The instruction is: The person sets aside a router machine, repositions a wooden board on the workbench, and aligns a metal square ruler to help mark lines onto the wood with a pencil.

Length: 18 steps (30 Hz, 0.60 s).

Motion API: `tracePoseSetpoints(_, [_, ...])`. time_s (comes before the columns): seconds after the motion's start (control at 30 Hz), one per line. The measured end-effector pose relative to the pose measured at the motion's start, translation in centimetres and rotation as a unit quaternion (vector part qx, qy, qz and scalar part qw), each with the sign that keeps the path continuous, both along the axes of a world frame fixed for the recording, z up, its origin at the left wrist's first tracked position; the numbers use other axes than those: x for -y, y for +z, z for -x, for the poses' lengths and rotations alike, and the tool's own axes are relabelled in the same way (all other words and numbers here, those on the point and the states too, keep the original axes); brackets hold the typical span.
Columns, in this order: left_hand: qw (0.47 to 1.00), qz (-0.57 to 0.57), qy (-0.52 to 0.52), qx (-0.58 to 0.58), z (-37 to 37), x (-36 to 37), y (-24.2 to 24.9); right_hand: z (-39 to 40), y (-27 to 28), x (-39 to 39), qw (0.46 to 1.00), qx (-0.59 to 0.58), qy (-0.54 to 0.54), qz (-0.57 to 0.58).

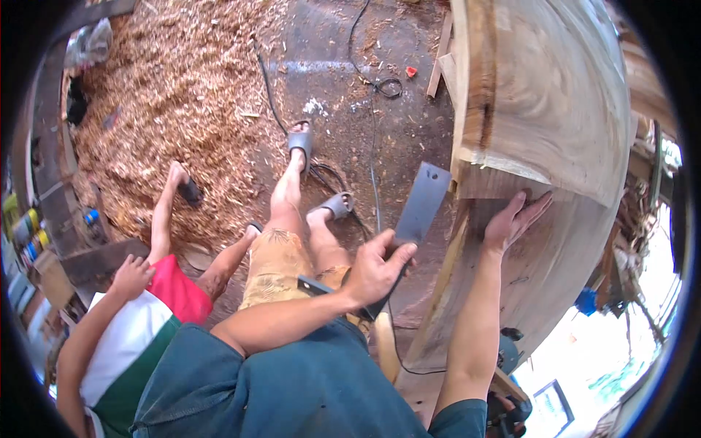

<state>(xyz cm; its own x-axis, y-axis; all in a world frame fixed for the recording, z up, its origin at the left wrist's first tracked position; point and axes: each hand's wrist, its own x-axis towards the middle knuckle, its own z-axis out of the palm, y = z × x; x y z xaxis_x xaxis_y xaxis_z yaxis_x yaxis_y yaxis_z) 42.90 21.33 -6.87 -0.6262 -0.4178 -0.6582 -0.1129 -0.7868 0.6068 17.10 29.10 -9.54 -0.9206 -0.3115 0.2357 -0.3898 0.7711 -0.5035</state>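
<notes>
My left hand (pixel 376 271) is closed around the dark handle of a flat tool with a wide, grey rectangular blade (pixel 423 201), which looks like a cleaver and has a hole near its far corner. The blade points up and away from me, beside the edge of a large curved wooden piece (pixel 555 95). On that wood's darker, lower part rests my right hand (pixel 511 223), its fingers stretched out and thumb apart. A dark bar (pixel 314 286) sticks out by my left wrist; what it belongs to is hidden.
Wood shavings (pixel 190 87) cover much of the floor. A black cable (pixel 387 89) runs across it near my feet in grey sandals (pixel 337 206). Close at my left is another person (pixel 139 332), whose hand (pixel 133 277) rests near their knee. Bottles (pixel 29 226) stand at far left.
</notes>
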Motion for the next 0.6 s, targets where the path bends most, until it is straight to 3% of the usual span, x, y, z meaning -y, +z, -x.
tracePoseSetpoints(0.07, [0.999,-0.042,0.009,-0.023,0.1,-2.5,-0.2,-0.3,0.3,0.4,0.999,0.003,-0.01,-0.036])
tracePoseSetpoints(0.33, [1.0,-0.017,-0.004,0.005,2.5,-5.1,-0.6,0.2,-0.4,-0.1,0.999,-0.038,0.002,-0.036])
tracePoseSetpoints(0.6, [0.997,0.025,0.064,0.045,2.8,-6.4,-0.8,0.0,-0.5,-0.2,0.999,-0.032,0.0,-0.021])
